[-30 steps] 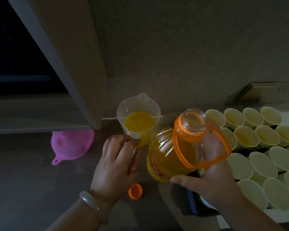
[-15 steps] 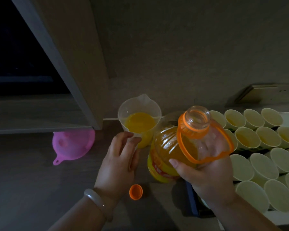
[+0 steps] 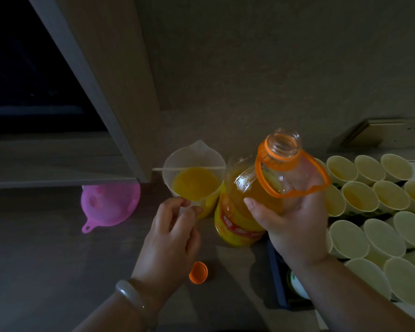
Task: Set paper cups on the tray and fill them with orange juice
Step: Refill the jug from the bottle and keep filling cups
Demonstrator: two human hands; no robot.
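Note:
My right hand grips the shoulder of a large orange juice bottle, open at the top, with an orange carry loop round its neck. The bottle is roughly upright, leaning a little to the right. My left hand holds the handle of a clear measuring jug partly filled with juice, just left of the bottle. Several paper cups stand packed on a dark tray at the right; some of the far ones hold juice.
The bottle's orange cap lies on the counter near my left wrist. A pink funnel lies to the left under a cabinet edge. A wall rises right behind the jug and cups.
My right hand has raised the bottle's neck and shifted it right, further from the jug. My left hand stays at the jug handle.

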